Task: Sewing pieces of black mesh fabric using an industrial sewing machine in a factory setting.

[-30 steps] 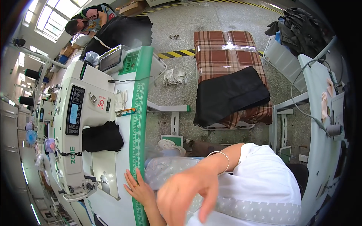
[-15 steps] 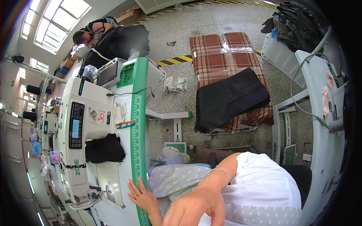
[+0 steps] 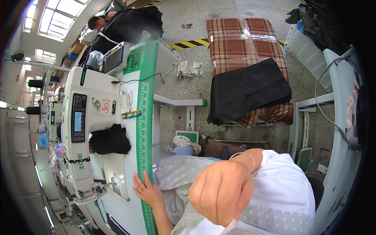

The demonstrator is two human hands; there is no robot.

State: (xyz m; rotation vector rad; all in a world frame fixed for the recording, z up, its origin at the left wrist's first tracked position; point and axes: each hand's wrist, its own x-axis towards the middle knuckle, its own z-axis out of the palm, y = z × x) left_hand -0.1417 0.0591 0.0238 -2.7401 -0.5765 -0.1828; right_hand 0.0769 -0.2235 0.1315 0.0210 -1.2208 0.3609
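My left hand (image 3: pixel 148 192) rests on the edge of the white sewing table, its fingers spread over the green ruler strip (image 3: pixel 146 129). Close to the camera, my right hand (image 3: pixel 222 190) is curled in front of my white top (image 3: pixel 282 184), a bracelet at the wrist. Something white shows just under its fingers, but what they hold, if anything, is hidden. The white sewing machine (image 3: pixel 83 150) stands left of my left hand. A bunched black cloth (image 3: pixel 111 140) lies on its bed.
Orange-handled thread snips (image 3: pixel 132 114) lie by the ruler strip, and a green tray (image 3: pixel 134 60) sits farther back. Folded black fabric (image 3: pixel 248 92) lies on a plaid-wrapped bundle (image 3: pixel 231 41). Another table (image 3: pixel 337 129) stands at right. A person (image 3: pixel 100 21) bends over black cloth at far left.
My right hand has moved up and right in the view and now looks more tightly curled. My left hand stays on the table edge. The whole view has shifted, with the surroundings higher.
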